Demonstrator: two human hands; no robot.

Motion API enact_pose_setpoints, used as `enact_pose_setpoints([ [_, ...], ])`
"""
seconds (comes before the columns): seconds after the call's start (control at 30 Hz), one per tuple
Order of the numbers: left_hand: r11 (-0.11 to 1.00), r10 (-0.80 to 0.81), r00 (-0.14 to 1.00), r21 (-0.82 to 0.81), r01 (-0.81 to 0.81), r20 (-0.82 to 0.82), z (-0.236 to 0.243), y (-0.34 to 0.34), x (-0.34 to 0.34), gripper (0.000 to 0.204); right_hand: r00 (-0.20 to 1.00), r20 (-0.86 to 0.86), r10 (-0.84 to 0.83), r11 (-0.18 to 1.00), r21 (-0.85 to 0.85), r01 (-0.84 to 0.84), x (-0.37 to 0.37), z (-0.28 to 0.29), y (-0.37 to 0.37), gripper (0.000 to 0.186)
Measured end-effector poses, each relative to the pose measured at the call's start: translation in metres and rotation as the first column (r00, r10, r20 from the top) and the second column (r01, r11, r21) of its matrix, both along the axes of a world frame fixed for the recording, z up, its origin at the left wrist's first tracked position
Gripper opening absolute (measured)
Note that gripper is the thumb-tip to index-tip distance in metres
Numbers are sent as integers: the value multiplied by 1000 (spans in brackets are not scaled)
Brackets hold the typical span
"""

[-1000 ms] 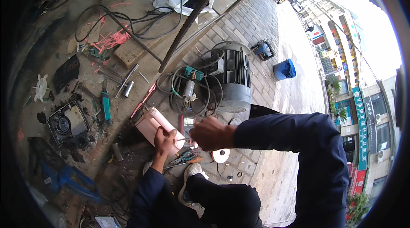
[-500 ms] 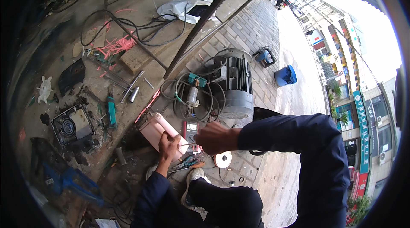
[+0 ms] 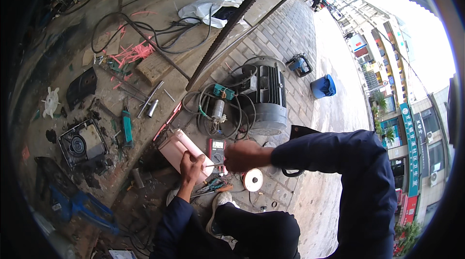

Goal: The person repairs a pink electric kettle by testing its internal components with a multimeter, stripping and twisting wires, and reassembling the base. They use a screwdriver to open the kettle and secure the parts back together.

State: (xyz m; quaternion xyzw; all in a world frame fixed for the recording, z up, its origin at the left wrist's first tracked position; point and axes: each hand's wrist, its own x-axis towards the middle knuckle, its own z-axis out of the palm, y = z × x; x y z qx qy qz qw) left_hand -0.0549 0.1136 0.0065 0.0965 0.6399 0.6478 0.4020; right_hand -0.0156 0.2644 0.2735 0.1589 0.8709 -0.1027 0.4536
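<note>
A pale pink, box-shaped casing (image 3: 175, 149) is tilted in front of me. My left hand (image 3: 192, 167) is closed on its near right side, thumb on top. In my right hand (image 3: 246, 156), a fist, is what looks like a screwdriver (image 3: 213, 165). Only its thin metal shaft shows; the handle is hidden in my palm. The shaft points left at the casing's end, beside my left fingertips. Just behind the shaft lies a red multimeter (image 3: 217, 145) with a lit display. Several pliers (image 3: 212, 185) lie below my hands.
A large dark electric motor (image 3: 269, 92) stands beyond my hands, with looped cables and a silver cylinder (image 3: 219, 109) beside it. A white-faced spool (image 3: 253, 180) sits near my shoe. On the left are a greasy square part (image 3: 82, 143), a white fan (image 3: 50, 102) and a blue bucket (image 3: 323, 86) stands far right.
My right fist has turned slightly and shifted a little to the right, with the shaft still at the casing. The left hand and casing look almost unmoved.
</note>
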Motion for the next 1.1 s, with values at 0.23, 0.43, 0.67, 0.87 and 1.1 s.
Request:
enact_pose_setpoints([
  [0.23,1000,-15,1000,8,15,9,15,1,-2,30,999,-35,37,998,-43,-39,-17,8,8,21],
  [0.43,1000,-13,1000,28,13,23,23,0,-6,25,946,-215,243,963,-60,-262,8,13,-10,16],
  [0.67,1000,5,999,20,-6,40,25,-3,-5,32,389,260,-884,320,-271,908,10,14,10,20],
  [0.87,1000,-11,1000,-27,11,-4,15,0,-5,37,807,-199,557,815,-61,-577,2,16,-9,13],
  [1.1,997,31,998,65,-34,58,21,-3,-3,27,611,-783,-116,962,-241,-126,24,15,-10,19],
])
